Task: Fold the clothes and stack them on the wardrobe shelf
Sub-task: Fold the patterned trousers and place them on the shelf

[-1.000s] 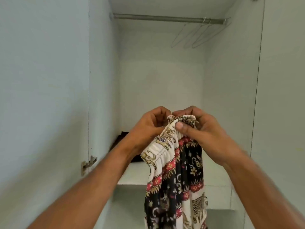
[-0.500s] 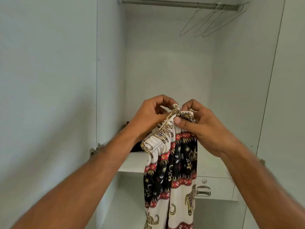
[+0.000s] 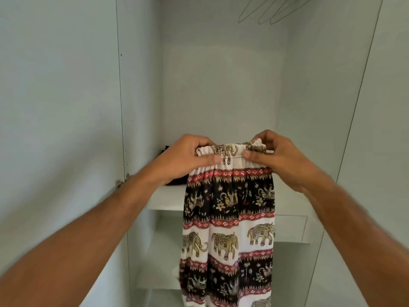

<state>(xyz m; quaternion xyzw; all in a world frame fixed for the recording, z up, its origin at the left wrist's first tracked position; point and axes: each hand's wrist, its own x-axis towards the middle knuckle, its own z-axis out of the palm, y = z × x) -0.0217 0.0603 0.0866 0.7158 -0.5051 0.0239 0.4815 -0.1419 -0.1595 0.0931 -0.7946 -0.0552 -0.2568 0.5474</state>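
A patterned garment in black, white and red with elephant prints hangs straight down in front of the open wardrobe. My left hand pinches the left end of its elastic waistband. My right hand pinches the right end, so the waistband is stretched flat between both hands. Behind the garment is the white wardrobe shelf. A dark folded item lies at the shelf's left rear, mostly hidden by my left hand.
The open wardrobe door stands at the left with a hinge on its edge. Wire hangers hang at the top right. A drawer front sits under the shelf at right, and a lower shelf below.
My hands have moved apart, spreading the bunched waistband flat and wide. The view has tilted down, so the hanger rail has left the frame.
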